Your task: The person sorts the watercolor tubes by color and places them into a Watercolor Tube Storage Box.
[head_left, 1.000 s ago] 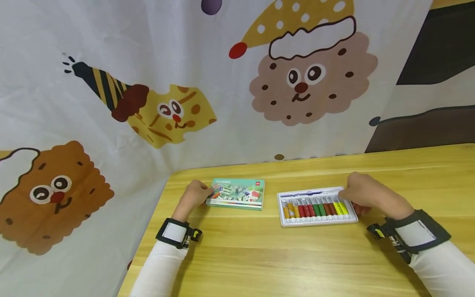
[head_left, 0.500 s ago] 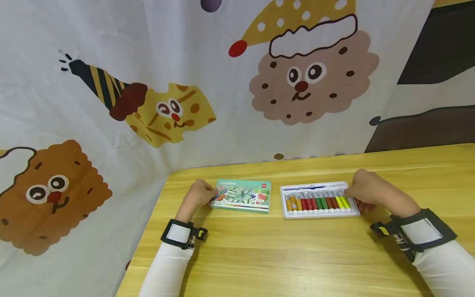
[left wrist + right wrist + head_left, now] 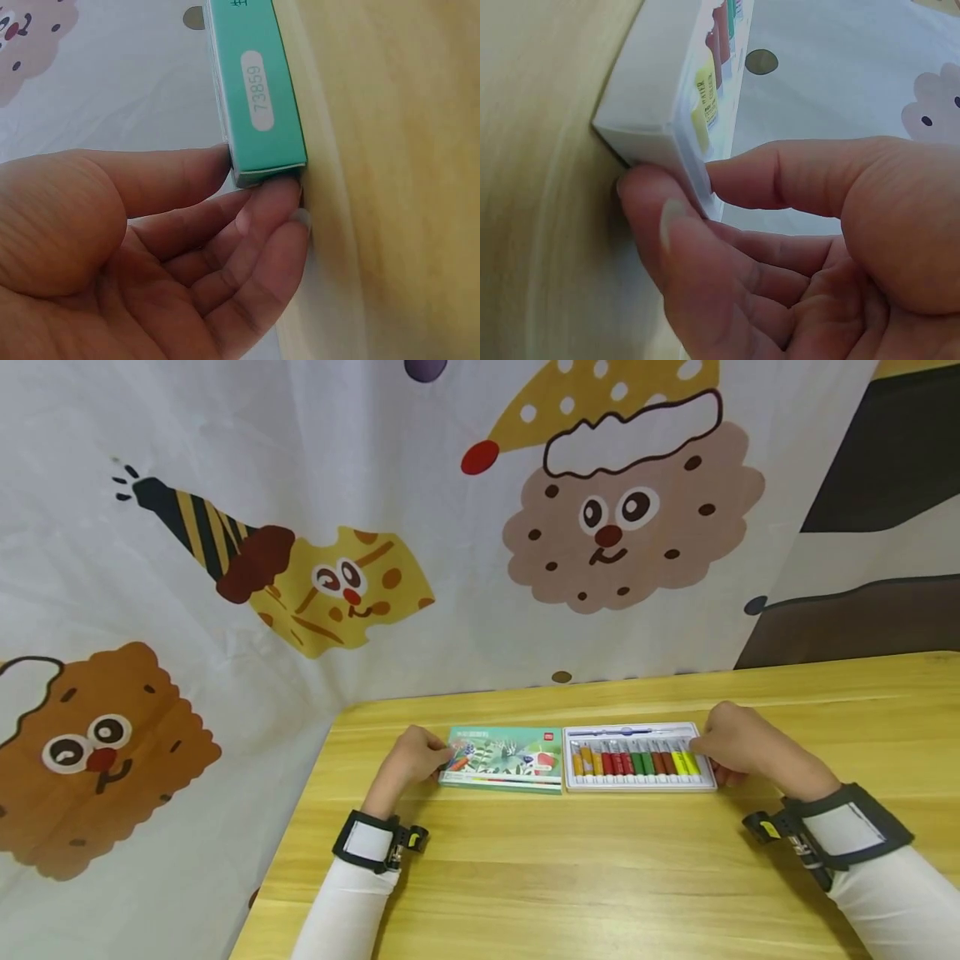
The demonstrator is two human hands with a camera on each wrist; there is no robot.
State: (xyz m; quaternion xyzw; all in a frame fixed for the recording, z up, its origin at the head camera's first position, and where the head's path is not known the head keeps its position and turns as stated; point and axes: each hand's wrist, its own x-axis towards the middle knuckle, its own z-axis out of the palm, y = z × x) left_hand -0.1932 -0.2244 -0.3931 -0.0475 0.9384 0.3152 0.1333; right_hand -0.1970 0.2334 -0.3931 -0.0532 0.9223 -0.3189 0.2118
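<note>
A flat green cardboard box point(image 3: 506, 760) with a printed plant design lies on the table. Touching or nearly touching its right end is a white tray point(image 3: 639, 789) of paint tubes point(image 3: 637, 764), arranged in colour order, with a thin paintbrush point(image 3: 628, 732) along its far side. My left hand point(image 3: 408, 762) pinches the box's left end; in the left wrist view, thumb and fingers meet the corner of the box point(image 3: 262, 90). My right hand point(image 3: 742, 747) pinches the tray's right end. Up close in the right wrist view, its thumb lies on the tray's upper edge and its fingers are underneath.
The wooden table point(image 3: 555, 885) reaches toward me and off to the right. Behind it and on the left hangs a pale cloth point(image 3: 465, 635) printed with cartoon biscuits. Both wrists carry strapped-on cameras.
My left hand has moved the box rightward. The tray has shifted slightly left and away in my right hand. The gap between box and tray has closed.
</note>
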